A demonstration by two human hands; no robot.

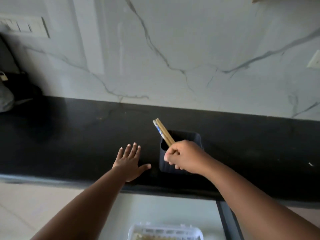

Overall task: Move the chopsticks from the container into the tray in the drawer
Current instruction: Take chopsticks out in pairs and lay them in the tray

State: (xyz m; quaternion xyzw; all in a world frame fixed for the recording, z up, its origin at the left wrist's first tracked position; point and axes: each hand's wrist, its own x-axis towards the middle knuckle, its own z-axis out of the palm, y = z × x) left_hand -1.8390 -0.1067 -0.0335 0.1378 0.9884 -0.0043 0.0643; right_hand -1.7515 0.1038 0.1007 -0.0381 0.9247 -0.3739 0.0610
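Nearest the camera, at the bottom edge, a white slotted plastic tray (165,230) sits in the pale open drawer (173,210), with tan sticks lying inside it, too blurred to tell apart; it lies well below and toward the viewer from both grips. Above it runs the front edge of the glossy black stone worktop (69,135). The left hand (129,162) is spread flat on that worktop, fingers straight and thumb pointing out toward the container; its grip is fully open and has hold of nothing, only the palm and fingers touching the stone. Just beside it, apart from the thumb tip by a narrow gap, stands the dark blue-black ribbed square container (181,149). The right hand (184,157) is over the near side of that container, its grip closed into a fist around the lower part of a bundle of tan wooden chopsticks (163,131), one of them patterned blue and white. The chopsticks rise out of the top of the fist, slanting up and to the left, their ends above the container's far left corner. Whether their lower ends are inside the container is hidden by the fist. Beyond the grip the worktop meets a white marble wall (173,58) with grey veins.
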